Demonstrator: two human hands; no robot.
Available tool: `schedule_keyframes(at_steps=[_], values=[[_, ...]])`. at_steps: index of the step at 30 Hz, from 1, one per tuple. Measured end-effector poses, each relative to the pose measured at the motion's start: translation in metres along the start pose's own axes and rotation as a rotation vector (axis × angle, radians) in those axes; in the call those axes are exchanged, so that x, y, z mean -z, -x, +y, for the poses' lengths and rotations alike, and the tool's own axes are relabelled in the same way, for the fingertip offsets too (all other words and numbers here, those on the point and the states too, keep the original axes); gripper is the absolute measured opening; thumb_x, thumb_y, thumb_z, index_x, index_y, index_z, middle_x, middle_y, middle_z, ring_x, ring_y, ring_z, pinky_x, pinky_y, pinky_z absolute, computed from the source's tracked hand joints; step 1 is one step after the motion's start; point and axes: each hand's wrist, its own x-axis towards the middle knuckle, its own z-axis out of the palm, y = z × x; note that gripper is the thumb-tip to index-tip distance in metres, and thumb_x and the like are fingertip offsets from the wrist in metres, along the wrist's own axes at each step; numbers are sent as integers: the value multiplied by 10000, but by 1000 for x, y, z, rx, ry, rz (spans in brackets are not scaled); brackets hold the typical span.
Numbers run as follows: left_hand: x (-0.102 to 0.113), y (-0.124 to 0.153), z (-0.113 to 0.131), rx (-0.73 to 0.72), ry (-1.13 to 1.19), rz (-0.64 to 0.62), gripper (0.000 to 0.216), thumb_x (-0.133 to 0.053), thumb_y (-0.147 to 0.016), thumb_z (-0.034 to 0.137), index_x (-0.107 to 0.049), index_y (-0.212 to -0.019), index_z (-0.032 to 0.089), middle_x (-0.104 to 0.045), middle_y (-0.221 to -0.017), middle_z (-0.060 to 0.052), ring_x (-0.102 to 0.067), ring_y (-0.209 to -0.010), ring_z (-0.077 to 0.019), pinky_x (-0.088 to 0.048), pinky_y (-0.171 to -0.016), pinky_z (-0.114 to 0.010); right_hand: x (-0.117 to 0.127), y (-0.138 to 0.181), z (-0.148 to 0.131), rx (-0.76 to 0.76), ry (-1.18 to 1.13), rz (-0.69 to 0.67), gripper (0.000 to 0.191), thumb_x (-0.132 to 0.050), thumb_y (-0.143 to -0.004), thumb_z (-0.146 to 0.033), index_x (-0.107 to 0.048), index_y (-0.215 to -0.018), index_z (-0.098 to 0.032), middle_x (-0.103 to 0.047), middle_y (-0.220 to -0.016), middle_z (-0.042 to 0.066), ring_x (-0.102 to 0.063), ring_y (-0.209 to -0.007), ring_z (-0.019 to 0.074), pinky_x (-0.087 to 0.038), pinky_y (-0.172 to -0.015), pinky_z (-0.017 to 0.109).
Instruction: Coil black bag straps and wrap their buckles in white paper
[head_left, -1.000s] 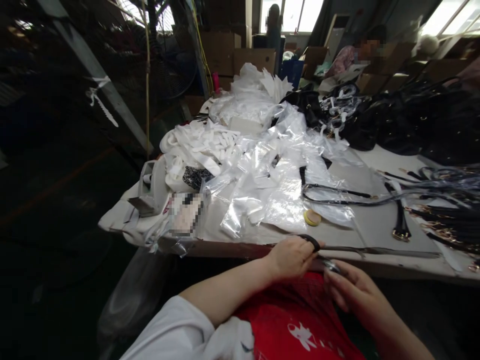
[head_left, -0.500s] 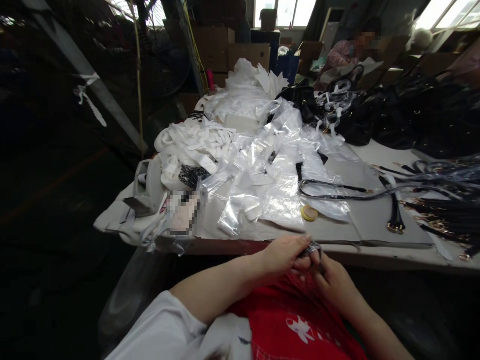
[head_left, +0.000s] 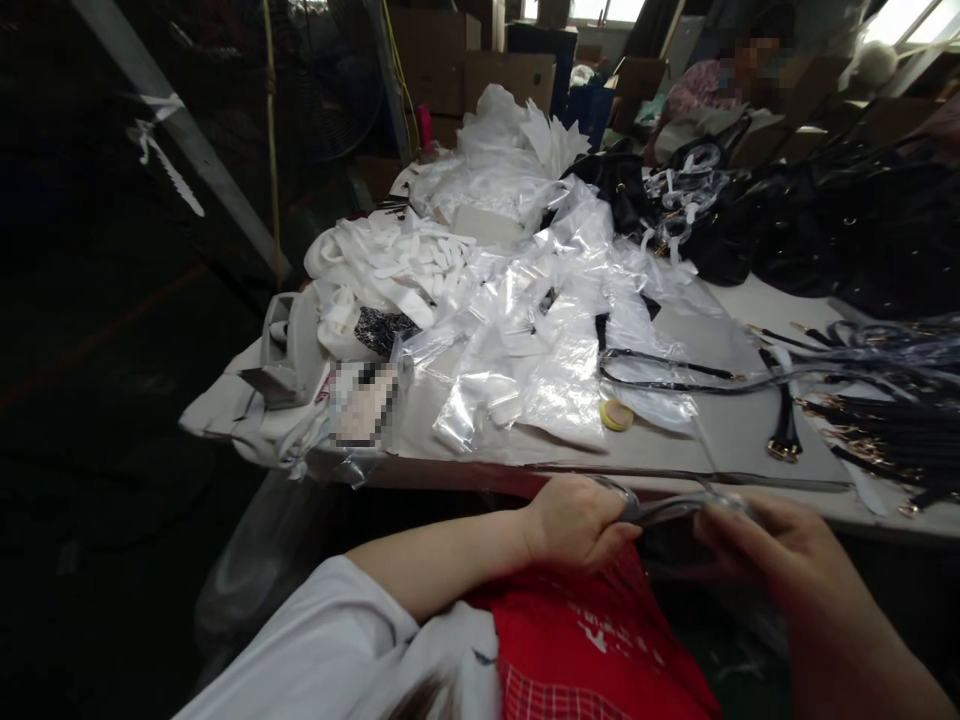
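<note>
My left hand (head_left: 574,522) is closed around one part of a dark strap (head_left: 670,505) that looks wrapped in shiny clear plastic. The strap's other part is pinched between the thumb and fingers of my right hand (head_left: 776,535), which is slightly blurred. A short stretch of it runs between the two hands, just off the table's front edge and above my red apron (head_left: 592,640). Beyond my hands, a yellow roll of tape (head_left: 616,415) lies on the table (head_left: 780,400). Near it is a long dark strap (head_left: 667,375) in a loop.
Clear plastic bags (head_left: 562,380) cover the table's middle. White strips (head_left: 405,260) and a grey tape dispenser (head_left: 289,350) are at left. Black straps with gold buckles (head_left: 885,430) and black handbags (head_left: 825,230) are at right. A person (head_left: 701,90) sits at the back.
My hands were close together over the strap. My right hand has moved away to the right, stretching part of the strap out between them. The view has tilted slightly down.
</note>
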Motion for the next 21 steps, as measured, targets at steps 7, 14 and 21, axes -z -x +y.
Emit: schedule_keyframes(at_steps=[7, 14, 21], values=[[11, -6, 23, 457, 1099, -108, 602, -318, -896, 680, -572, -729, 160, -316, -419, 82, -297, -368, -86, -368, -469, -239, -49, -29, 27, 222, -23, -134, 355, -592, -856, -381, -630, -1164, -209, -687, -1140, 103, -630, -1058, 288, -497, -939, 392], [22, -9, 11, 227, 567, 460, 606, -303, -934, 620, -570, -1136, 116, -564, -712, -37, -563, -704, -178, -480, -820, -376, -89, -1, -9, 184, -68, -722, 374, -439, -964, -440, -736, -963, -211, -727, -916, 49, -660, -830, 218, -516, -816, 304], [9, 5, -2, 26, -42, -23, 559, -298, -933, 563, -603, -679, 170, -578, -636, -78, -546, -618, -193, -433, -645, -309, -4, -9, 5, 4, -128, -319, 460, -510, -894, -575, -720, -789, -179, -625, -573, 40, -594, -535, 175, -501, -535, 263]])
